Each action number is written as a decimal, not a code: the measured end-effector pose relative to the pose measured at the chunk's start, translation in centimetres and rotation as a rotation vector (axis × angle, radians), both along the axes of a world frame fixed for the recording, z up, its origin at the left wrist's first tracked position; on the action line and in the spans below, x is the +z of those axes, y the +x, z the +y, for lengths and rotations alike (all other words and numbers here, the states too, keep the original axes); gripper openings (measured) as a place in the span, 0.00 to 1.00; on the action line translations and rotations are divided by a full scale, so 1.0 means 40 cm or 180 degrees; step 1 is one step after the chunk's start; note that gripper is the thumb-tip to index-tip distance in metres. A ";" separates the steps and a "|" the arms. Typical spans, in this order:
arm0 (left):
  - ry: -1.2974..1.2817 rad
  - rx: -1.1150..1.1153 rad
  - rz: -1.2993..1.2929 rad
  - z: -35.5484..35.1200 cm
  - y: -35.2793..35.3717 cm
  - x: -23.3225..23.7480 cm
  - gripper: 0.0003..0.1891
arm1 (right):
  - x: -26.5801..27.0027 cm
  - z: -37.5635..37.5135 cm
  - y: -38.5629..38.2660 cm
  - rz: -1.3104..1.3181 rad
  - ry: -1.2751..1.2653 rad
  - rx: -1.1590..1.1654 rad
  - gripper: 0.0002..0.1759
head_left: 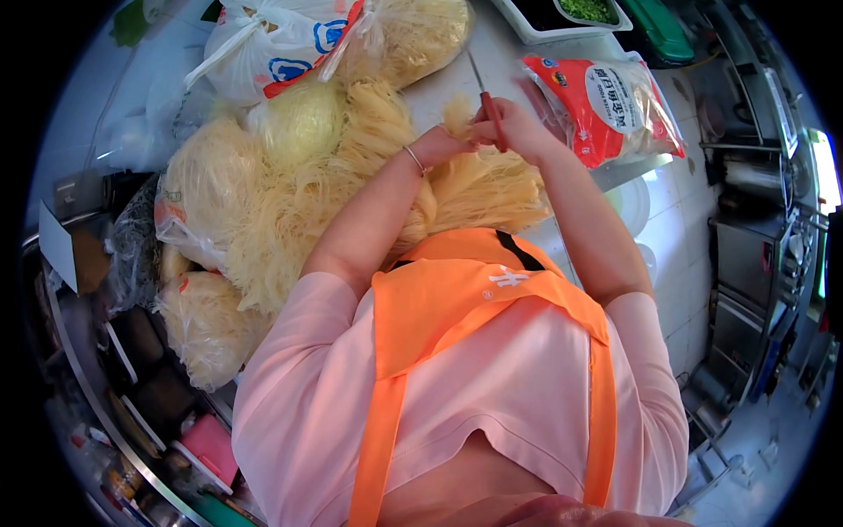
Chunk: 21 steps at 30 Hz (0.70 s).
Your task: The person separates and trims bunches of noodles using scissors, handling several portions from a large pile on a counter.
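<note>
My left hand (445, 144), with a bracelet at the wrist, is closed around a small tuft of pale yellow noodle strands (457, 116). Right beside it, my right hand (518, 132) grips a red-handled knife (493, 121). Its thin metal blade points away from me, over the white tabletop. Below and left of my hands lies a large heap of loose, pale yellow noodles (294, 211), with a thick bundle (487, 189) running under my forearms. Part of the heap is hidden by my arms and the orange apron.
Bags of noodles (211, 180) crowd the left side. A white plastic bag (272, 48) sits at the back. On the right lies a red-and-white packet (606, 105); beyond it is a tray with chopped greens (588, 10). Metal shelving (746, 255) stands far right.
</note>
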<state>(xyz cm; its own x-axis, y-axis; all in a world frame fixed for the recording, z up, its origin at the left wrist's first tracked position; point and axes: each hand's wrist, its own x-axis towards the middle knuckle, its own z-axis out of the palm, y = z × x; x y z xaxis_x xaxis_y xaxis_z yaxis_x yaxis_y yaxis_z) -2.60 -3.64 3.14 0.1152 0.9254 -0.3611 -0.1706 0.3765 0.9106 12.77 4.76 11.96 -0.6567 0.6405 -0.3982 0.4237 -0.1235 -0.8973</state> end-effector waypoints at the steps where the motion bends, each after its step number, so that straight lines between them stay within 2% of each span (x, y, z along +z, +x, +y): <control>1: -0.0100 -0.0033 -0.0217 0.003 -0.004 -0.014 0.21 | -0.003 0.015 0.015 0.0281 -0.0453 -0.0054 0.14; 3: -0.0201 -0.0069 -0.0444 0.008 -0.005 -0.025 0.19 | -0.025 0.052 0.055 0.0268 -0.0374 -0.0173 0.18; 5: -0.0236 -0.0073 -0.0282 0.008 -0.001 -0.013 0.18 | -0.085 0.085 0.084 0.1188 -0.0564 -0.1568 0.22; 7: -0.0308 -0.0208 -0.0155 0.014 0.002 -0.020 0.17 | -0.097 0.063 0.077 0.1375 -0.0801 -0.1734 0.24; 9: -0.0375 -0.0333 -0.0007 0.016 0.010 -0.012 0.16 | -0.166 0.025 0.038 0.2124 -0.1261 -0.2141 0.22; 11: -0.0007 -0.0058 -0.0018 0.008 0.033 0.015 0.14 | -0.194 -0.016 0.014 0.2188 -0.1273 -0.2163 0.19; 13: -0.0084 -0.0032 -0.0115 0.003 0.024 -0.006 0.13 | -0.247 -0.045 0.010 0.2189 -0.1766 -0.2541 0.18; 17: -0.0004 0.0159 -0.0528 -0.010 0.000 -0.031 0.12 | -0.292 -0.047 0.041 0.2200 -0.1867 -0.2202 0.20; 21: 0.0309 0.0200 -0.0781 -0.046 -0.047 0.023 0.11 | -0.315 -0.038 0.062 0.2255 -0.2333 -0.2094 0.22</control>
<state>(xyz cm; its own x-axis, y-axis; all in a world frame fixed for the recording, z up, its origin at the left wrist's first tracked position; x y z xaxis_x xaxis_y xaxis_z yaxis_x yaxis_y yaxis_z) -4.49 -5.46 4.04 0.1296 0.9624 -0.2386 -0.4108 0.2711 0.8705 15.24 3.25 -0.66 -0.5097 0.7069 -0.4904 -0.4677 -0.7060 -0.5318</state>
